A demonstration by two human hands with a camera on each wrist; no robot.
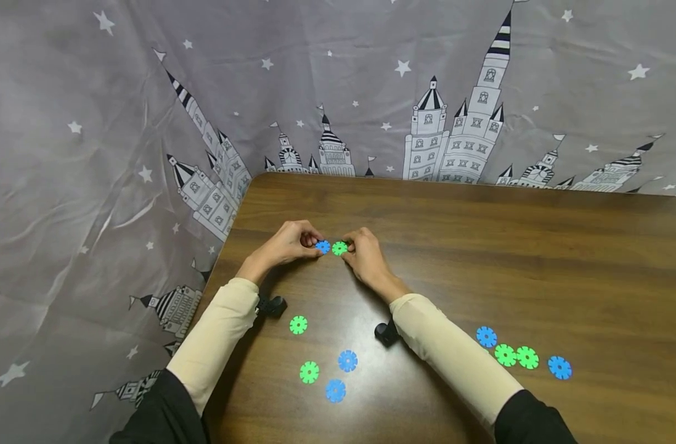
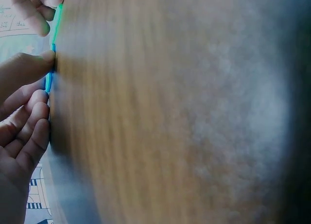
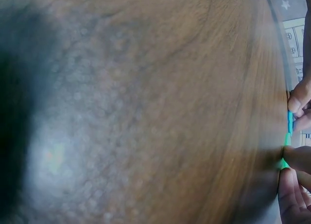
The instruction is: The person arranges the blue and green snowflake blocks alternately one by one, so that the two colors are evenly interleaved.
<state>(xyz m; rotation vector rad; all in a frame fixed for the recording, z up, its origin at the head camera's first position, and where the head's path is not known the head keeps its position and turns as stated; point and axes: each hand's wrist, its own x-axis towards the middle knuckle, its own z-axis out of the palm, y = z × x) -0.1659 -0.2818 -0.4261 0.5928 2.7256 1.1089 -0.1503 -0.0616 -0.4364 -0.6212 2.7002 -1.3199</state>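
Note:
My left hand (image 1: 290,242) pinches a blue notched plastic disc (image 1: 323,247) between thumb and fingers, low over the far left part of the table. Facing it, my right hand (image 1: 366,256) pinches a green notched disc (image 1: 340,248) by its right edge. The two discs lie side by side with a narrow gap in the head view. In the left wrist view, the blue disc (image 2: 49,80) and green disc (image 2: 57,25) appear edge-on, nearly in line. The right wrist view shows the green disc (image 3: 285,162) close to the blue one (image 3: 290,121); whether their edges touch is unclear.
Nearer me on the wooden table (image 1: 426,246) lie loose green discs (image 1: 298,325) and blue discs (image 1: 347,361). To the right, beside my right forearm, are a blue disc (image 1: 486,337), two green discs (image 1: 516,357) and another blue disc (image 1: 560,367). A grey castle-print cloth (image 1: 338,80) hangs behind.

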